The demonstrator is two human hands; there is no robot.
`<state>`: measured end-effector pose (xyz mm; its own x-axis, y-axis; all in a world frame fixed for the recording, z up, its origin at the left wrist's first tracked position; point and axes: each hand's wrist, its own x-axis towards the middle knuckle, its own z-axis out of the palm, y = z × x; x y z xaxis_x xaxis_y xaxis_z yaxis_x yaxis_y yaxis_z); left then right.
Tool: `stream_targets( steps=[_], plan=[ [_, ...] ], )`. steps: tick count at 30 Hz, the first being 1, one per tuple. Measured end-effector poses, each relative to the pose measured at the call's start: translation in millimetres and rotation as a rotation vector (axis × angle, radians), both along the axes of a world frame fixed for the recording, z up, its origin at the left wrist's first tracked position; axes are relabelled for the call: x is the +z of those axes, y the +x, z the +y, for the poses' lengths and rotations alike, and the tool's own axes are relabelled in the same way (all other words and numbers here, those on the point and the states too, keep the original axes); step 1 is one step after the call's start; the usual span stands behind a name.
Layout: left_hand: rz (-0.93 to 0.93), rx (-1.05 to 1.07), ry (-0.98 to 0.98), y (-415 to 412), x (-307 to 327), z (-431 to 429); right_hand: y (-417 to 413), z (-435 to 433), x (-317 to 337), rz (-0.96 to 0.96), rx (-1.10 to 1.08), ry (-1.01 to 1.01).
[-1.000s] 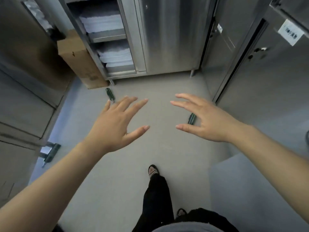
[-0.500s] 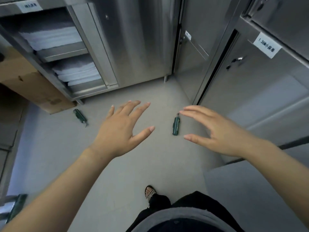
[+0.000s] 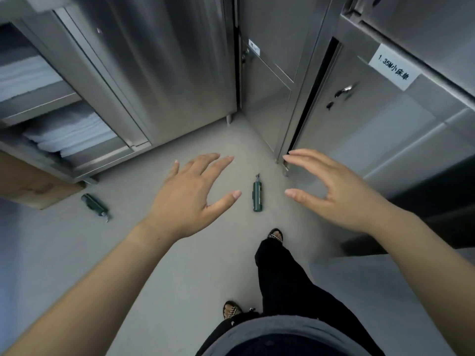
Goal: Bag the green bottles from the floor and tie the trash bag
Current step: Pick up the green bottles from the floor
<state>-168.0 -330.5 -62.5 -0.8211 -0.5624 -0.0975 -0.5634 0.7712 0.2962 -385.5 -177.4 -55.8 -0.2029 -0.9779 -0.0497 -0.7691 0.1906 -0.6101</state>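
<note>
At the foot of brushed stainless-steel storage cabinets (image 3: 167, 73), on a smooth grey floor (image 3: 180, 265), the job looks barely begun: no trash bag is in view and both bottles lie ungathered. The left hand (image 3: 190, 199) and right hand (image 3: 334, 194) hover, fingers spread and loose, holding nothing. Between them at centre frame lies a dark green plastic pump bottle (image 3: 257, 195), long axis running up-frame, nozzle toward the top. A second dark green bottle (image 3: 95, 205) lies at centre left, set diagonally, nozzle pointing lower right.
</note>
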Motion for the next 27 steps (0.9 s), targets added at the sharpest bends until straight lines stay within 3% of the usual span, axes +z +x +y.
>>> stream_targets(
  steps=[15, 27],
  plan=[
    [-0.141, 0.153, 0.012, -130, -21, -152, -142, -198, -50, -0.099, 0.17, 0.014],
    [-0.188, 0.033, 0.093, -151, -152, -266, -146, -270, -183, -0.09, -0.045, 0.184]
  ],
)
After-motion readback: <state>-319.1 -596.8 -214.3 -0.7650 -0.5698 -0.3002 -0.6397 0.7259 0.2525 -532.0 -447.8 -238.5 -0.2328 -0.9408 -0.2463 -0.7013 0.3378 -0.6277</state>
